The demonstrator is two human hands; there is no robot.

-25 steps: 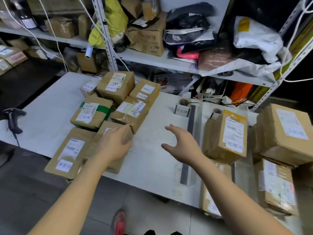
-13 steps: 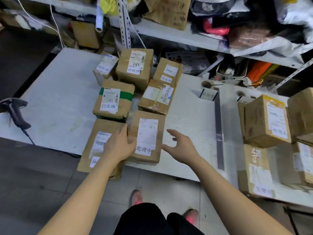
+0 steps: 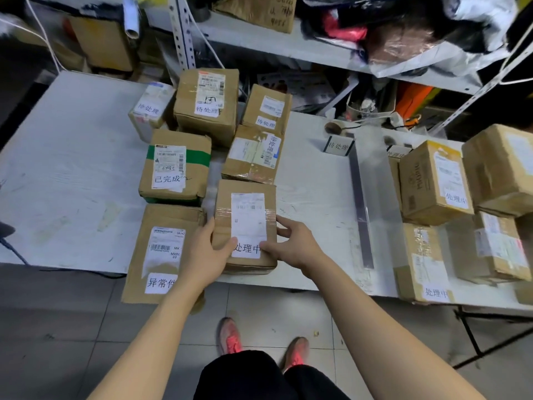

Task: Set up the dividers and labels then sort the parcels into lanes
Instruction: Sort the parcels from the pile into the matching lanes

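At near edge of tabletop (image 3: pixel 72 157), your left hand (image 3: pixel 206 252) and right hand (image 3: pixel 291 245) grip brown parcel (image 3: pixel 245 215) from both sides, thumbs on top label, fingers curled round edges. Parcel lies flat, just beside bigger box (image 3: pixel 161 249).

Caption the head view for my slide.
Left hand and right hand hold the 处理中 parcel at the table edge, left of the divider.

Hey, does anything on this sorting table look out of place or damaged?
Yes. The 异常件 parcel, front left, hangs well past the table edge and might tip off. Behind the 处理中 parcel gripped by the left hand and right hand, a 待处理 parcel has ragged, peeling tape.
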